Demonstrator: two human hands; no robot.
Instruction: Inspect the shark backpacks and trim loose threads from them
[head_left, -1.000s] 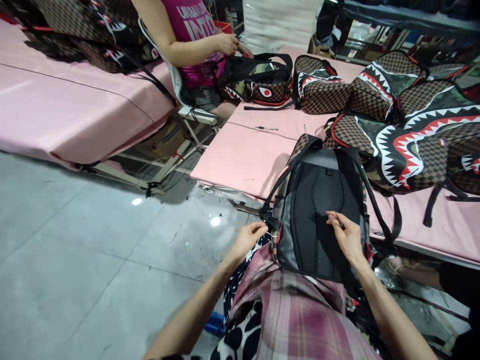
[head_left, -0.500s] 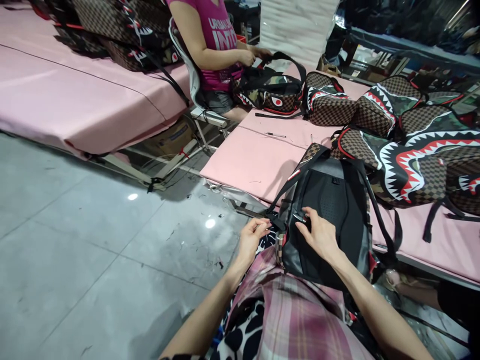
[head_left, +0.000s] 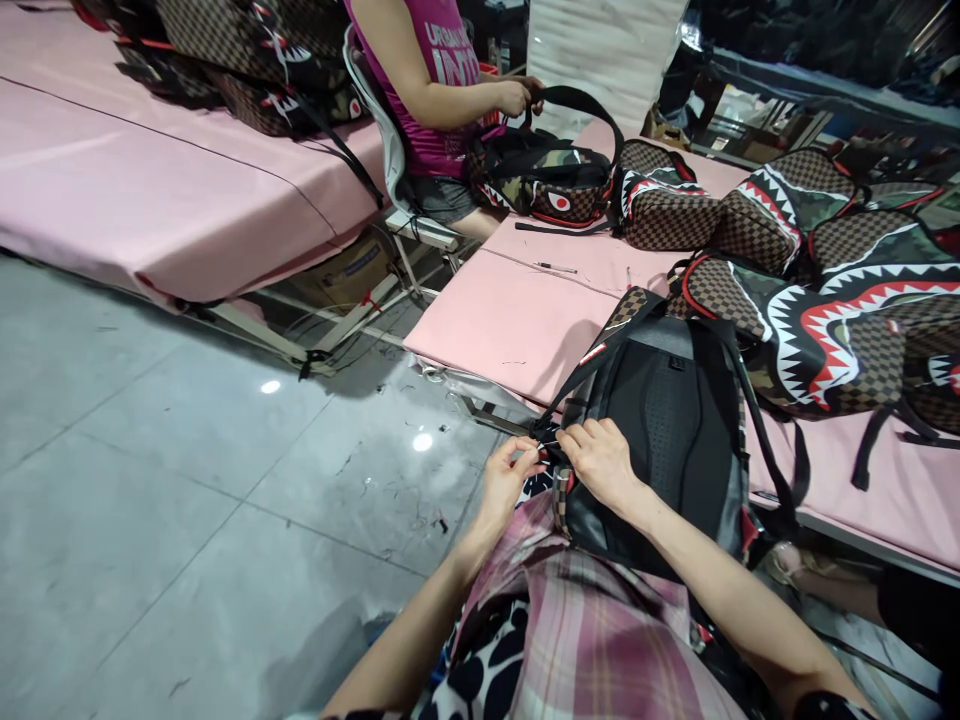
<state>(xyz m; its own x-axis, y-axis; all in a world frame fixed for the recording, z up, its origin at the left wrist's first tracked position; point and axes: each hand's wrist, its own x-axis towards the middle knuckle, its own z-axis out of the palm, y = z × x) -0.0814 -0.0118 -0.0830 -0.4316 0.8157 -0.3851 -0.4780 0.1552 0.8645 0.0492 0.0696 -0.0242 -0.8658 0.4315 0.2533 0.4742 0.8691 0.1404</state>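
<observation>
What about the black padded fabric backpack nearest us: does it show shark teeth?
No, the black backpack shows its padded back instead.

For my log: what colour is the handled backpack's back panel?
The back panel is black, best seen in head view.

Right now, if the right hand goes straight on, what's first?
Likely the black strap at the left side of the backpack, close to the left hand; depth there is unclear.

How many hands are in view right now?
4: the wearer's left hand and right hand at the left edge of the near backpack; a co-worker's two hands above the far bag. Others may be hidden.
</observation>
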